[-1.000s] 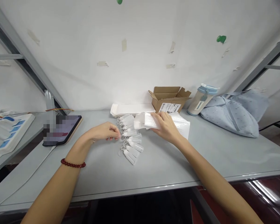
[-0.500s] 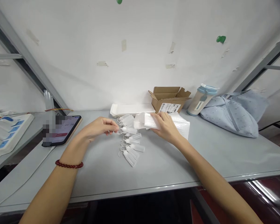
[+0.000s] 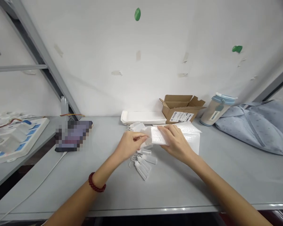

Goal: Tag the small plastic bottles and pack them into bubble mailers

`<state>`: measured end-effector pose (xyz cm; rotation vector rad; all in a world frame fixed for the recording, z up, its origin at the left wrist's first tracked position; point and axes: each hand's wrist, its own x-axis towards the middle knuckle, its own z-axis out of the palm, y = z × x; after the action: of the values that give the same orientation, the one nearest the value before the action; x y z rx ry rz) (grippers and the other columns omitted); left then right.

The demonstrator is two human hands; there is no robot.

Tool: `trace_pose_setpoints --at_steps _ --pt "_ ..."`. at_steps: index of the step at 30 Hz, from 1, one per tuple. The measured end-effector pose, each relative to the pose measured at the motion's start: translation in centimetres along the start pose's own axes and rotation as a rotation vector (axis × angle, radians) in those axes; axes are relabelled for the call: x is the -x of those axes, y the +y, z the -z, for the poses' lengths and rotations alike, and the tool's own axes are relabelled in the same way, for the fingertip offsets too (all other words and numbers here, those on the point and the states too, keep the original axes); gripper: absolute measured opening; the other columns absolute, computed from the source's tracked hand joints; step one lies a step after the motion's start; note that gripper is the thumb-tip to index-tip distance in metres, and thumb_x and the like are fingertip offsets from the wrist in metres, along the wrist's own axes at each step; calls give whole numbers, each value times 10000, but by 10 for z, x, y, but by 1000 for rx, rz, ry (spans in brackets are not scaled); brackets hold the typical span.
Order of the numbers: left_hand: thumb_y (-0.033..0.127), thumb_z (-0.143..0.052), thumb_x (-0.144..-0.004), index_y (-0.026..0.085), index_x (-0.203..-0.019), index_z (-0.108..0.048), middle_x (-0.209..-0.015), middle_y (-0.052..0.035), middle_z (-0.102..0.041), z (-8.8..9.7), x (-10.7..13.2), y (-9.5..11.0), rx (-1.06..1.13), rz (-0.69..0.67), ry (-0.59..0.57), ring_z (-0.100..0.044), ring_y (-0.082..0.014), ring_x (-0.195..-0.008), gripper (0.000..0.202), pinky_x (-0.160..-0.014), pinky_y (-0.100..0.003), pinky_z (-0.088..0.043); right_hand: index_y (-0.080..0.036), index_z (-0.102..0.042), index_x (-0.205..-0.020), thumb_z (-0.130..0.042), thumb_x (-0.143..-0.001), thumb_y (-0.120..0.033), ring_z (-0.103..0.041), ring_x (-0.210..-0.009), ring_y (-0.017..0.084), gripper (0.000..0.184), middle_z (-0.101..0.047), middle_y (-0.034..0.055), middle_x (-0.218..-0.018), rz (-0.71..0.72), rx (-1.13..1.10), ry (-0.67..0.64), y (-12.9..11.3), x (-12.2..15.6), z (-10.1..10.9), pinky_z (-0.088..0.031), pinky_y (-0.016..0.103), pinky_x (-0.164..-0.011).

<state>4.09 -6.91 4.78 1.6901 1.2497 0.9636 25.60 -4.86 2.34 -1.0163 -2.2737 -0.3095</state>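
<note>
My right hand (image 3: 178, 142) grips a white bubble-wrap pouch (image 3: 158, 137) by its right side, above a stack of similar pouches (image 3: 192, 138). My left hand (image 3: 129, 143), with a red bead bracelet at the wrist, has its fingers pinched at the pouch's open left end; whether they hold a bottle is hidden. Several small translucent squeeze bottles (image 3: 143, 160) with looped caps lie on the grey table (image 3: 169, 185) just below both hands.
At the back stand a white foam tray (image 3: 141, 116), an open cardboard box (image 3: 181, 110) and a capped tumbler (image 3: 215, 109). A blue fabric bag (image 3: 257, 125) lies at the right. A phone (image 3: 73, 135) with a cable and a power strip (image 3: 19, 138) are at the left.
My left hand moved right from the row of bottles to the open end of the pouch. The view shifted, so everything sits lower and further right. My right hand kept its grip.
</note>
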Motion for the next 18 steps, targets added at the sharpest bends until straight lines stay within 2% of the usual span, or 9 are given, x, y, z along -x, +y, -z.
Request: trace_pose_setpoints --at_steps 3,6,7,9,11,12,18 --pt "343 -514 -822 158 -824 -734 -430 61 -404 -1 5 5 -58 -31 -45 -386 -98 -449 288 -486 -228 -339 -182 -467 -1249 -599 -795 -174 -504 -937 266 473 -555 119 -1038 -2 0 -2 2 0 -1 -439 385 -768" --pt "350 -537 -809 160 -886 -720 -498 43 -500 16 4 9 -88 5 10 -455 -112 -500 275 -521 -234 -357 -182 -471 -1252 -601 -800 -197 -504 -948 275 470 -555 124 -1036 -20 17 4 7 0 -2 -435 390 -765" --pt "359 -544 -804 165 -854 -716 -526 36 -517 23 3 8 -114 15 -14 -464 -115 -522 264 -524 -234 -348 -184 -471 -1253 -605 -801 -211 -501 -950 276 472 -553 125 -1040 -30 25 5 9 0 -1 -434 392 -769" --pt "388 -552 -798 177 -783 -707 -578 23 -551 37 -1 6 -182 71 -193 -471 -119 -564 262 -543 -237 -337 -188 -470 -1255 -619 -802 -244 -494 -949 275 481 -549 124 -1046 -54 37 6 14 -1 0 -429 398 -783" --pt "384 -580 -770 191 -799 -711 -618 15 -588 47 -4 1 -271 146 -369 -495 -136 -612 235 -577 -245 -344 -187 -470 -1252 -625 -805 -273 -490 -939 273 481 -550 121 -1040 -78 47 6 19 -1 1 -425 403 -796" --pt "375 -590 -755 197 -822 -713 -628 12 -600 50 -5 -2 -315 180 -418 -506 -145 -628 227 -587 -250 -346 -188 -472 -1249 -624 -808 -281 -490 -936 272 475 -551 120 -1036 -90 52 5 21 -1 2 -423 404 -798" --pt "327 -583 -703 188 -922 -689 -705 -10 -653 48 -10 -16 -416 209 -499 -573 -191 -709 280 -634 -273 -382 -196 -473 -1244 -617 -814 -288 -485 -952 279 463 -550 121 -1044 -116 64 -14 25 -1 2 -419 395 -793"
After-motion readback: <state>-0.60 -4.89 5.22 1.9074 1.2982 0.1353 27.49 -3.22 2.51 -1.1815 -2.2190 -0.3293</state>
